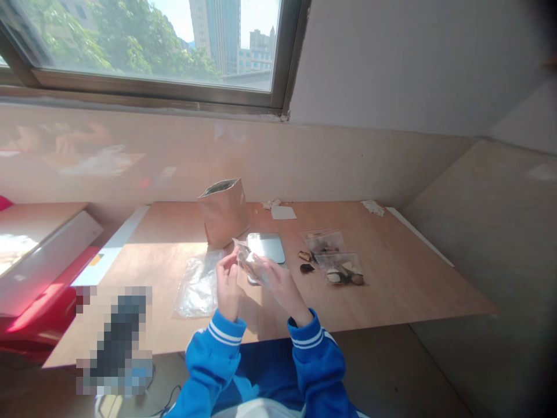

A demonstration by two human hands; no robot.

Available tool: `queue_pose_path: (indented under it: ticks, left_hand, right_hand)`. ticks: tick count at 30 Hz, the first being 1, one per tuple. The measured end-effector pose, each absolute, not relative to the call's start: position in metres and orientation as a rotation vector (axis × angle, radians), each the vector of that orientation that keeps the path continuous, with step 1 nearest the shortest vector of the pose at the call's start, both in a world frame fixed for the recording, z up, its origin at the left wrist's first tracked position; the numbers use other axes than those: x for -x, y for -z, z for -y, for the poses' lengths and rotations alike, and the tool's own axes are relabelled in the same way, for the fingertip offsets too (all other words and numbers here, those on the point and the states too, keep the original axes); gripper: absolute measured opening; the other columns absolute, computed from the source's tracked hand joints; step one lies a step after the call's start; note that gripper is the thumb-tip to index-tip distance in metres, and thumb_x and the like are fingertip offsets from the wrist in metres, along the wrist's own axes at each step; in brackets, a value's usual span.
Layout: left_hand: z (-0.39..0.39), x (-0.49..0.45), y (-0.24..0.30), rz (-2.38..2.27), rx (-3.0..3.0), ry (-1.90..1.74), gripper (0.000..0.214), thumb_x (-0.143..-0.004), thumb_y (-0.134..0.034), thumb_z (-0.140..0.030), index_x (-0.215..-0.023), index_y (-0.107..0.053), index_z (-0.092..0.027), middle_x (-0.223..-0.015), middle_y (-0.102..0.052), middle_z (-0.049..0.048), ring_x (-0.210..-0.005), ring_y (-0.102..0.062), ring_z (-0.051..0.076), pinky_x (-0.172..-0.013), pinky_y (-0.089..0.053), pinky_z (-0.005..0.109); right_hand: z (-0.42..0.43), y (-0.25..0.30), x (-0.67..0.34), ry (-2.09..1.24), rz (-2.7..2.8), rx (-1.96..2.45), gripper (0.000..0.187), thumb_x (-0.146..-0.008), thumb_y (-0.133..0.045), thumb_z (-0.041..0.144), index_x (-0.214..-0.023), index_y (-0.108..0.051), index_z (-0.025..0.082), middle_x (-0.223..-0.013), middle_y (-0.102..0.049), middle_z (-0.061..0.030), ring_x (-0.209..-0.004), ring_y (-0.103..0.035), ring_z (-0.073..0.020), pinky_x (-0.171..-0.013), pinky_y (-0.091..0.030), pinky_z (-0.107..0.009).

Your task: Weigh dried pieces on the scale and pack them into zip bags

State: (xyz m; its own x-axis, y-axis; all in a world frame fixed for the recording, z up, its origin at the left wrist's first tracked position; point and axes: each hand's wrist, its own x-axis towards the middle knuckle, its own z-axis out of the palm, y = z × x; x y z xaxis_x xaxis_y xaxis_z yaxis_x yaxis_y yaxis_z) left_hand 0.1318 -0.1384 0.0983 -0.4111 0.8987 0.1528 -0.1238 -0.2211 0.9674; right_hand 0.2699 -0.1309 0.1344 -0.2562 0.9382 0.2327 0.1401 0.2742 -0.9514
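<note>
Both my hands hold a small clear plastic bag (249,262) above the near part of the wooden table (404,278). My left hand (228,284) pinches its left edge with closed fingers. My right hand (282,285) grips its right side from below. Just behind the bag lies a flat silver scale (266,246). A tan stand-up pouch (223,211) with an open top stands behind that. Two filled clear bags (324,241) (343,270) lie to the right, with two loose dark pieces (305,262) beside them.
An empty clear bag (198,285) lies flat left of my hands. White paper scraps (282,212) (373,207) sit near the table's far edge. A blurred-out object (115,339) rests at the near left corner. A red item (43,316) and a white board lie further left.
</note>
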Motion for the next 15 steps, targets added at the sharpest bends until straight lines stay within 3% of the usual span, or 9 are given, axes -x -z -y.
queue_pose_path:
  ticks: [4,8,15]
  left_hand:
    - [0.131,-0.116,-0.103,-1.324,-1.050,-1.754,0.045,-0.083,-0.064,-0.048,-0.117,-0.060,-0.018,-0.132,-0.059,0.0129,-0.124,-0.054,0.024,-0.110,-0.038,0.042]
    - [0.127,-0.108,-0.107,-1.235,-1.145,-1.579,0.036,-0.084,-0.061,-0.050,-0.096,-0.069,-0.017,-0.105,-0.072,0.0098,-0.107,-0.064,0.024,-0.100,-0.047,0.040]
    - [0.124,-0.120,-0.114,-1.268,-1.394,-1.492,0.029,-0.080,-0.067,-0.046,-0.093,-0.074,-0.021,-0.101,-0.073,0.0072,-0.104,-0.065,0.024,-0.099,-0.047,0.037]
  right_hand:
    - [0.132,-0.139,-0.287,-1.163,1.492,0.996,0.044,-0.095,-0.047,0.052,-0.118,-0.070,0.022,-0.121,-0.069,-0.0072,-0.117,-0.063,-0.0267,-0.104,-0.048,-0.044]
    - [0.132,-0.137,-0.295,-1.158,1.444,1.015,0.046,-0.095,-0.048,0.054,-0.122,-0.068,0.023,-0.120,-0.070,-0.0080,-0.117,-0.063,-0.0271,-0.107,-0.044,-0.049]
    - [0.124,-0.126,-0.291,-0.860,1.560,0.999,0.043,-0.093,-0.053,0.051,-0.128,-0.063,0.028,-0.145,-0.052,-0.0049,-0.135,-0.047,-0.0251,-0.115,-0.036,-0.045]
